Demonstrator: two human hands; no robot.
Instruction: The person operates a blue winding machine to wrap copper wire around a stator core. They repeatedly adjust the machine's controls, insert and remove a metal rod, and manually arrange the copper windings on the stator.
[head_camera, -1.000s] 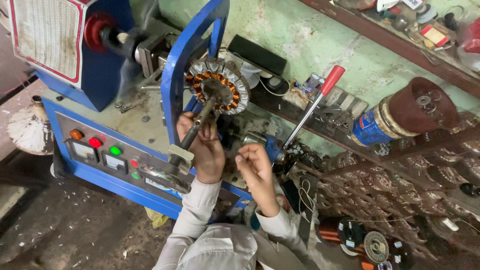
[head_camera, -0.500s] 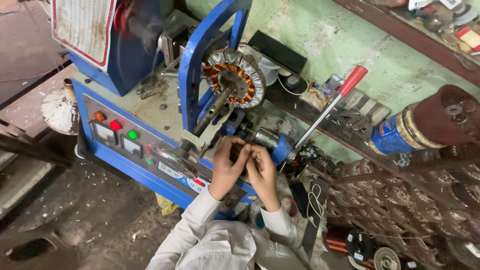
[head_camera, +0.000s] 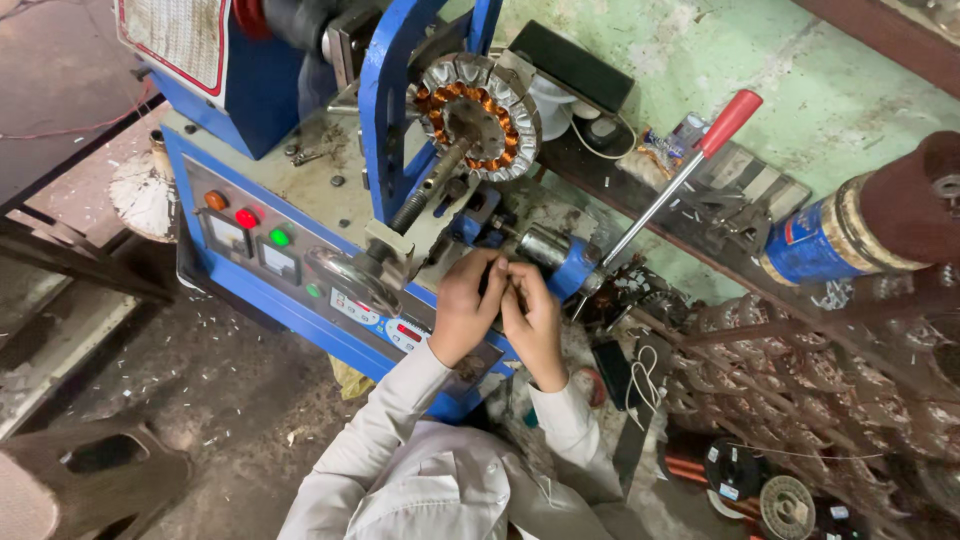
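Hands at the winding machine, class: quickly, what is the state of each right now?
Left hand: fingers curled, pinching something too small to identify.
Right hand: fingers curled against the left, at the same spot; what it holds cannot be told.

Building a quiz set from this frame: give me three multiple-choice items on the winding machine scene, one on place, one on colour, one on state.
1. Where do the left hand and right hand meet?
A. On the round copper-wound stator
B. In front of the blue machine's front edge, below the stator
C. On the red-handled lever

2. What colour is the grip of the long metal lever?
A. Red
B. Green
C. Yellow

3. How does the round copper-wound stator sit?
A. Lying on the floor
B. Held in both hands
C. Mounted on a shaft

Answers: 1 B, the fingers touch each other there; 2 A, the grip is red; 3 C, the shaft runs through its centre.
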